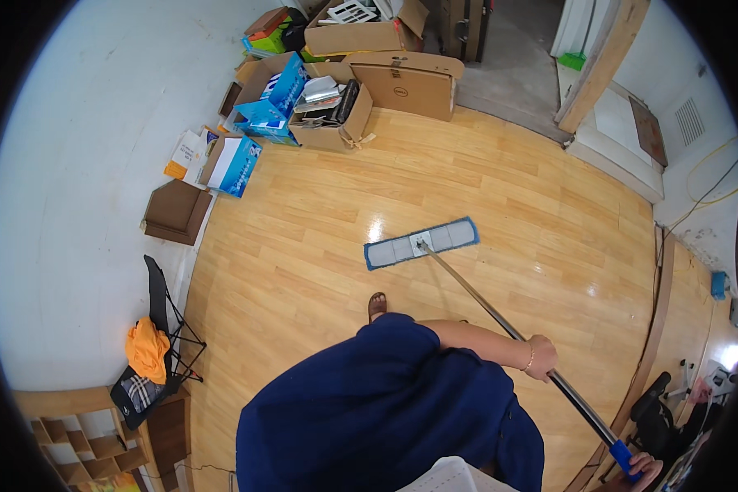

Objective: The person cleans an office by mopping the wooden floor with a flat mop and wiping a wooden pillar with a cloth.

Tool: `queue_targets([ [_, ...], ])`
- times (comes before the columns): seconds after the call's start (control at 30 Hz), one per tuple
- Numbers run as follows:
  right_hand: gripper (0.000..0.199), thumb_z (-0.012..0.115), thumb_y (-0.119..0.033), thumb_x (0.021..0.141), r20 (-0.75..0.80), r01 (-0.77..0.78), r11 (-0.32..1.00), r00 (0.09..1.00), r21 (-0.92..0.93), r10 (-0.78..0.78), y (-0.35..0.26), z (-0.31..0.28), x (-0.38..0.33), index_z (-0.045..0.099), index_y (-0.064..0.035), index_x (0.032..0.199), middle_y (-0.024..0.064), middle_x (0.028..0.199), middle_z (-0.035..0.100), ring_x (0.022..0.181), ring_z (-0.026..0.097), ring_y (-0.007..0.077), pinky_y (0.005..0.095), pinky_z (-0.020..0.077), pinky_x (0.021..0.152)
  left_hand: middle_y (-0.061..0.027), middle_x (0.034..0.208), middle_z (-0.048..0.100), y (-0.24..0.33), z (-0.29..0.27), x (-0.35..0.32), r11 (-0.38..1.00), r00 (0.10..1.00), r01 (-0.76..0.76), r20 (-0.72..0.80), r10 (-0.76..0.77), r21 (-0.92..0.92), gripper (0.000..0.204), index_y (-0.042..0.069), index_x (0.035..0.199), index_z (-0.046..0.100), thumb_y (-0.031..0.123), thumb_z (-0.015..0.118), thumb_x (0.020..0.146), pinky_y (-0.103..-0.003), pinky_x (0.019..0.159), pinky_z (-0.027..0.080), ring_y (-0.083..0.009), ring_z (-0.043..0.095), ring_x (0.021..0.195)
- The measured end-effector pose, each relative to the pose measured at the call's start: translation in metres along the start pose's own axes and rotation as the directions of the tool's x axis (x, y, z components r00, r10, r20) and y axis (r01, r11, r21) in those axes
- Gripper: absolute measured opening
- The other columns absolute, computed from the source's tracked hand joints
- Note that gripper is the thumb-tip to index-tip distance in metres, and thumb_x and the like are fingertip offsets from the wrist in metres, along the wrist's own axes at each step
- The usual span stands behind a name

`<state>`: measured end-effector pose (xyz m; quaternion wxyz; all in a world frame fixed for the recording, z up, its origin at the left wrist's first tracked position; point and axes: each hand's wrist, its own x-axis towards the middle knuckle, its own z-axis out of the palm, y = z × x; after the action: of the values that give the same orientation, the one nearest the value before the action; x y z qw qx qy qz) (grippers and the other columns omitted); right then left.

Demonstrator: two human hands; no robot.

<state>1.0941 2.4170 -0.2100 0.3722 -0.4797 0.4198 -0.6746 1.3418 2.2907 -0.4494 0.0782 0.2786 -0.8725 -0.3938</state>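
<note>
Ahead on the wooden floor (320, 246), our flat mop (421, 243) lies blue-edged, its metal handle running back to us. Left hand (541, 357) grips mid-handle; right hand (644, 471) closes on the blue end. Beyond: brown cardboard boxes (402, 82), blue-white cartons (242, 164) by the wall.

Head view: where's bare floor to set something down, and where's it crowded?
Bare wood floor left of the mop head, out to the folded chair; also right of the mop handle, toward the door frame. Crowded: cardboard boxes along the far wall and the flat brown box.
</note>
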Motion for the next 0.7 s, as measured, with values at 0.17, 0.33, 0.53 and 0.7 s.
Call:
queue_targets([
  [0.17,0.022,0.056,-0.025,0.086,0.100,0.075,0.997,0.992,-0.019,-0.072,0.035,0.020,0.014,0.049,-0.0058,0.078,0.0069,0.063,0.046,0.059,0.048,0.0204,0.0289,0.0400,0.055,-0.0087,0.071,0.065,-0.034,-0.001,-0.022,0.997,0.995,0.083,-0.057,-0.083,-0.006,0.022,0.018,0.075,0.072,0.039,0.067,0.069,-0.040,0.060,0.049,-0.0295,0.063,0.070],
  [0.33,0.031,0.054,-0.023,0.084,0.184,0.031,0.996,0.982,0.082,-0.046,0.093,0.105,0.016,0.040,-0.0065,0.062,0.0073,0.055,0.043,0.054,0.045,0.0184,0.0308,0.0399,0.055,-0.0149,0.069,0.064,-0.091,-0.034,-0.103,0.925,0.910,0.378,-0.203,-0.362,0.046,0.029,0.008,0.067,0.067,0.037,0.066,0.068,-0.042,0.061,0.050,-0.0318,0.064,0.070],
  [0.53,0.031,0.054,-0.021,0.086,0.373,-0.113,0.980,0.927,0.163,0.045,0.178,0.280,-0.024,0.041,-0.0066,0.062,0.0087,0.057,0.047,0.058,0.050,0.0227,0.0342,0.0425,0.059,-0.0112,0.072,0.065,-0.197,-0.069,-0.267,0.739,0.716,0.670,-0.331,-0.615,0.077,0.018,0.012,0.069,0.067,0.030,0.063,0.068,-0.043,0.061,0.050,-0.0300,0.064,0.073],
  [0.7,0.031,0.056,-0.025,0.086,0.680,-0.276,0.947,0.727,0.163,0.095,0.220,0.450,-0.071,0.048,-0.0046,0.065,0.0115,0.069,0.057,0.080,0.059,0.0292,0.0430,0.0440,0.079,-0.0103,0.080,0.065,-0.287,-0.093,-0.437,0.598,0.496,0.799,-0.504,-0.707,-0.053,0.018,0.015,0.073,0.066,0.033,0.064,0.069,-0.042,0.062,0.050,-0.0289,0.064,0.077],
])
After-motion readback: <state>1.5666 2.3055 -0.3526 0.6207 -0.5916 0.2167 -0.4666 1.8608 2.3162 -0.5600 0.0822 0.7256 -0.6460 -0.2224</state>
